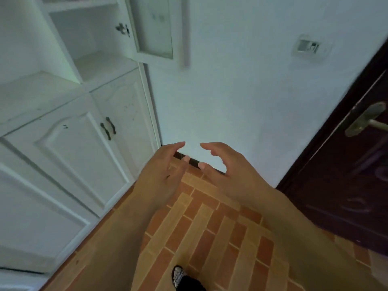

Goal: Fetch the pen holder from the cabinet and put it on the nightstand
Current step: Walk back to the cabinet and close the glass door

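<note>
Both hands are held out in front over the tiled floor (199,227), close together but not touching. The left hand (163,164) and the right hand (228,164) are empty, with fingers loosely curved and palms turned toward each other. The white cabinet (63,143) is seen from 8 to 11 o'clock. Its upper glass door (153,28) is swung open at 12 o'clock, and the shelves (100,64) behind it show nothing on the parts in view. The two lower doors, with their dark handles (108,128), are shut. The pen holder is not seen anywhere, so it is judged to be hidden in a compartment that is closed or out of frame. The nightstand is not in view either, and a dark door (346,185) stands at 3 o'clock. The fetching step is judged not yet begun. A pen holder is expected to be light and stiff, perhaps smooth-walled, and top-heavy if pens are standing in it. It would best be gripped round the middle of its body, kept upright, and steadied underneath by the other hand.
</note>
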`<action>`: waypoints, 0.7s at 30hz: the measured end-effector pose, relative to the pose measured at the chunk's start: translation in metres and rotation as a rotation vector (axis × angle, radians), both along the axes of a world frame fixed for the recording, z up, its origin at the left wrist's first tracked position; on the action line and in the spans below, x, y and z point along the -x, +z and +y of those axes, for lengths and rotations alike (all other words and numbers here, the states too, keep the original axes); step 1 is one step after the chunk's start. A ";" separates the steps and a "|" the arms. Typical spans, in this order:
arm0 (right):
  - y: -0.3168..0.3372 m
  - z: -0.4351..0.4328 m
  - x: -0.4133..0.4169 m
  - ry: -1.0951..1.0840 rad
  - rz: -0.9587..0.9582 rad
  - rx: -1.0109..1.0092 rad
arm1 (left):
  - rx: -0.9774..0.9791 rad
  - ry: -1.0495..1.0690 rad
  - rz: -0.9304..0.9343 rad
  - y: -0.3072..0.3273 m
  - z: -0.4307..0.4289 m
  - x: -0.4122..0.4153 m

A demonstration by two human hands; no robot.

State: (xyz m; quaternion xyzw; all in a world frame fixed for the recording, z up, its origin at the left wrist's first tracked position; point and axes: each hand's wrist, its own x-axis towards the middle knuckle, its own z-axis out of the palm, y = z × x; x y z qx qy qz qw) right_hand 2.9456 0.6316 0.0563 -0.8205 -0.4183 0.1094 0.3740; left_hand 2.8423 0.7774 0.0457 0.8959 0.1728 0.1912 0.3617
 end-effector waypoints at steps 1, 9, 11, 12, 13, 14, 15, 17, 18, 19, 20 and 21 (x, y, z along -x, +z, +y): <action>0.005 0.017 -0.015 -0.002 -0.011 -0.014 | -0.016 0.003 -0.007 0.006 0.018 -0.014; 0.028 0.124 -0.128 -0.016 -0.059 -0.117 | -0.130 0.024 -0.004 0.040 0.130 -0.116; 0.035 0.144 -0.156 0.000 -0.088 -0.123 | -0.151 0.041 -0.002 0.049 0.152 -0.142; 0.039 0.154 -0.171 0.006 -0.104 -0.124 | -0.165 0.044 -0.003 0.054 0.162 -0.155; 0.042 0.164 -0.186 0.012 -0.117 -0.127 | -0.181 0.043 -0.008 0.059 0.172 -0.169; 0.046 0.175 -0.202 0.018 -0.132 -0.131 | -0.197 0.039 -0.015 0.064 0.181 -0.184; 0.049 0.185 -0.218 0.021 -0.145 -0.137 | -0.211 0.037 -0.020 0.069 0.191 -0.200; 0.056 0.207 -0.252 0.027 -0.169 -0.155 | -0.242 0.038 -0.024 0.078 0.211 -0.234; 0.059 0.218 -0.270 0.030 -0.181 -0.168 | -0.266 0.041 -0.030 0.082 0.221 -0.251; 0.062 0.228 -0.288 0.035 -0.194 -0.185 | -0.293 0.044 -0.037 0.086 0.232 -0.268; 0.065 0.239 -0.306 0.042 -0.207 -0.203 | -0.322 0.048 -0.048 0.090 0.242 -0.286; 0.069 0.250 -0.325 0.054 -0.218 -0.223 | -0.347 0.051 -0.062 0.096 0.252 -0.303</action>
